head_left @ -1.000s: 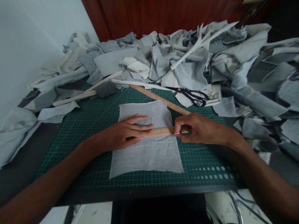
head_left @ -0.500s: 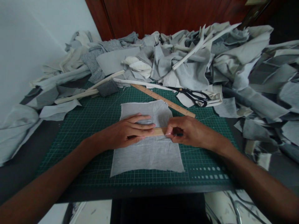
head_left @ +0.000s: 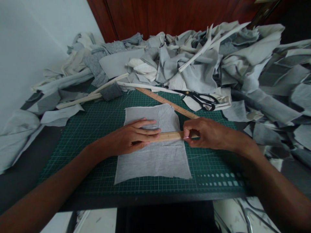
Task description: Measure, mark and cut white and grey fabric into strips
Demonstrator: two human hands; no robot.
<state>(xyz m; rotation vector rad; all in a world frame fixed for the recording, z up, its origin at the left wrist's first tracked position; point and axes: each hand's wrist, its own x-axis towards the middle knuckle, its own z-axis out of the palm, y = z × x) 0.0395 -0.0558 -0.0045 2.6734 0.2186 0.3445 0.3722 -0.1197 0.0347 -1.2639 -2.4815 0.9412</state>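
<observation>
A piece of light grey fabric (head_left: 153,165) lies flat on a green cutting mat (head_left: 94,176). Across its middle runs a wooden ruler (head_left: 170,136). My left hand (head_left: 136,136) rests flat over the ruler's left part with fingers stretched out, pressing it against the cloth. At the fabric's right edge, my right hand (head_left: 202,134) is closed in a pinch over the ruler. A small pale pinkish spot shows at its fingertips; whether it is a nail or a small tool, I cannot tell. Just below the ruler, a short dark line marks the cloth.
Another wooden ruler (head_left: 160,98) lies slanted behind the fabric. Black-handled scissors (head_left: 204,98) rest on pale scraps at the back right. A heap of grey and cream fabric scraps (head_left: 167,61) fills the back and both sides. The table's front edge (head_left: 136,200) is close to me.
My right hand has slid right along the ruler, from over the fabric to its right edge, uncovering more of the ruler. My left hand has stayed in place.
</observation>
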